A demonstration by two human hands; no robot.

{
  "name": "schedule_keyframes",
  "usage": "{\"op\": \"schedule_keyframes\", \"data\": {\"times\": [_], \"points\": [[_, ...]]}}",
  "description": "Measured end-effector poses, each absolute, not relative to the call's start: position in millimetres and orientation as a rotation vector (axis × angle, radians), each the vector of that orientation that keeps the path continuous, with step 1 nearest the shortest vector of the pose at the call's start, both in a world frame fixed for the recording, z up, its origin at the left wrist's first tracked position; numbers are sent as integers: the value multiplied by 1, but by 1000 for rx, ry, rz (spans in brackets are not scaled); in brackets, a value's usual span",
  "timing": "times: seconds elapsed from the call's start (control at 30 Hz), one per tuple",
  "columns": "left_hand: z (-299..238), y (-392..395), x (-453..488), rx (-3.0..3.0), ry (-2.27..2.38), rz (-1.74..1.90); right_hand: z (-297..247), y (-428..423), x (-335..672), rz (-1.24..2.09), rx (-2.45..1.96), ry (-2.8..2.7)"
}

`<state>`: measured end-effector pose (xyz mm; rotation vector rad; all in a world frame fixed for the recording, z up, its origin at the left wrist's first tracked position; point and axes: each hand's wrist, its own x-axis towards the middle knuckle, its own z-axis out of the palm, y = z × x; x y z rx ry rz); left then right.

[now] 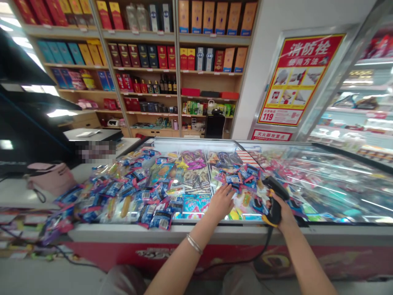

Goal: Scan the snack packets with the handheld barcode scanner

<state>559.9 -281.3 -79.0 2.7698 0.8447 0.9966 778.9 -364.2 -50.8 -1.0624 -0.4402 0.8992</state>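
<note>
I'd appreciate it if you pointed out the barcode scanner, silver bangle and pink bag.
Barcode scanner (275, 212): head view, on its grip.
Silver bangle (194, 244): head view, on its front.
Pink bag (53, 178): head view, on its flap.

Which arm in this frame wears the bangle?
The left arm wears a silver bangle near the wrist; the right arm shows none, its hand gripping a black and yellow barcode scanner.

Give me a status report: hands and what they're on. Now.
Left hand flat on snack packets, fingers spread. Right hand gripping barcode scanner. Scanner cord hanging down across freezer front.
</note>
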Motion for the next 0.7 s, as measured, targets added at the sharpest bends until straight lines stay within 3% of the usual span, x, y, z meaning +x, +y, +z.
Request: {"op": "schedule_keyframes", "data": {"times": [0.23, 0.43, 0.57, 0.7], "points": [[-40, -276, 530, 2682, 890, 1119, -39, -371, 768, 949, -1127, -354], [36, -228, 402, 2532, 1425, 1310, -5, -365, 717, 1019, -1074, -505], [51, -184, 300, 2376, 1933, 1073, 12, -336, 666, 1095, -1053, -651], [36, -143, 231, 2081, 2219, 587, 16, -297, 616, 1152, -1045, -800]]}}
